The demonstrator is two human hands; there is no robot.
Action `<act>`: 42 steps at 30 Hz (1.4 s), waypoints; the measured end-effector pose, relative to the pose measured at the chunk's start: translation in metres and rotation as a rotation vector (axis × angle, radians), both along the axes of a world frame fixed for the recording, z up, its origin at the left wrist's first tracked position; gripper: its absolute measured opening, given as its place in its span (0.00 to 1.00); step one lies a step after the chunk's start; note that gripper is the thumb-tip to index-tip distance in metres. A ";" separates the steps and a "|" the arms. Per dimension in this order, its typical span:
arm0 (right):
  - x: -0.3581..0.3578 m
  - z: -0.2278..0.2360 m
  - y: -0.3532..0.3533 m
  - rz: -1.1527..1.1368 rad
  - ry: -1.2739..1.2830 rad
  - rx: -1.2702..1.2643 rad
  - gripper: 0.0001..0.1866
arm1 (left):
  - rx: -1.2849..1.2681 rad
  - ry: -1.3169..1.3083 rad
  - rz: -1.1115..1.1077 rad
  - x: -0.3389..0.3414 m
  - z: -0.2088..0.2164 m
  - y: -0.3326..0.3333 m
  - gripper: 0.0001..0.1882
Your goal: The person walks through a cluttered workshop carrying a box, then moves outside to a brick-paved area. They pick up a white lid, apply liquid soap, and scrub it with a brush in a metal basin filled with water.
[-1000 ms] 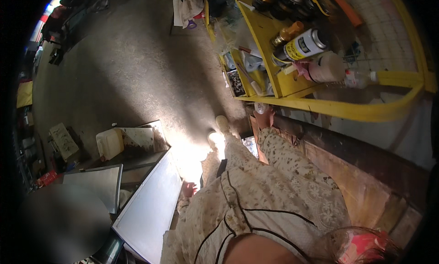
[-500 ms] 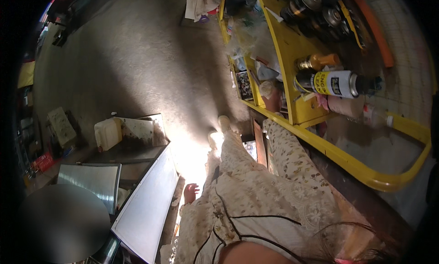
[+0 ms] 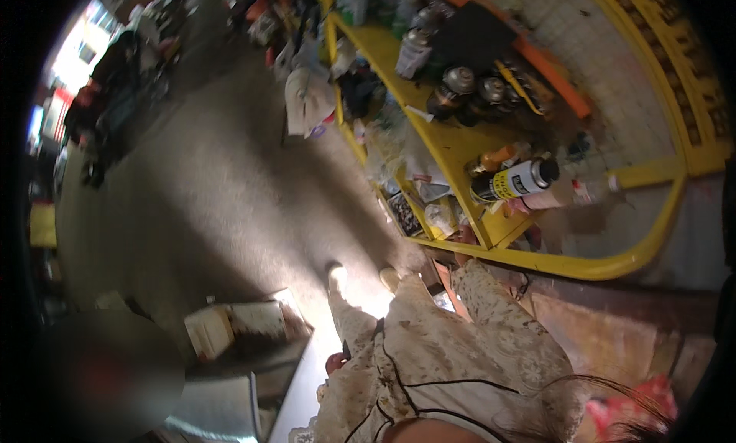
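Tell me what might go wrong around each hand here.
The right hand is close in by the yellow rail, so it might scrape. Bumping the rack could perhaps tip the black, yellow and white can. The left hand hangs near the pale panel and might brush its edge.

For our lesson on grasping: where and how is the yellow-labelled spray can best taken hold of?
Probably around the spray can at mid-body, approaching from the picture's lower left, where the right hand is: its body is a straight cylinder, while an orange-topped bottle sits close above it in view and a pink bottle at its lower right.
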State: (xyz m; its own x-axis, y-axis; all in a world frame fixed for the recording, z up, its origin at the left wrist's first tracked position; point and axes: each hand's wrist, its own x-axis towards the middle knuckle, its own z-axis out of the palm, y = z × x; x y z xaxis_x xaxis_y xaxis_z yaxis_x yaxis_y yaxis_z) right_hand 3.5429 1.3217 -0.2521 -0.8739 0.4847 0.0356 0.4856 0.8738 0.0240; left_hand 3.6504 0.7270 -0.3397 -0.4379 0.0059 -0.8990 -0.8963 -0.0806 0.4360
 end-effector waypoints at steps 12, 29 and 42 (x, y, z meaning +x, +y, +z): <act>0.039 0.041 -0.200 -0.509 0.611 -0.584 0.11 | -0.036 0.631 -0.701 -0.352 0.102 0.052 0.07; 0.222 0.195 -0.335 -0.763 1.998 -1.743 0.21 | 1.231 1.904 -1.708 0.008 0.340 0.309 0.25; 0.474 0.198 -0.449 -1.009 2.930 -1.051 0.15 | 1.967 1.318 -2.125 0.338 0.272 0.238 0.15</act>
State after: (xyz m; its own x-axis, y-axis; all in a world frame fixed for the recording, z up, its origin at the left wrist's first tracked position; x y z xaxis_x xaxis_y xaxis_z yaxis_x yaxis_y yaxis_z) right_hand 4.0166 0.8728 -0.0541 0.3926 0.7377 -0.5492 -0.9154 0.2560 -0.3106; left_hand 3.9884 0.9652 -0.0678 0.8627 0.2359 0.4474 -0.1954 -0.6604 0.7251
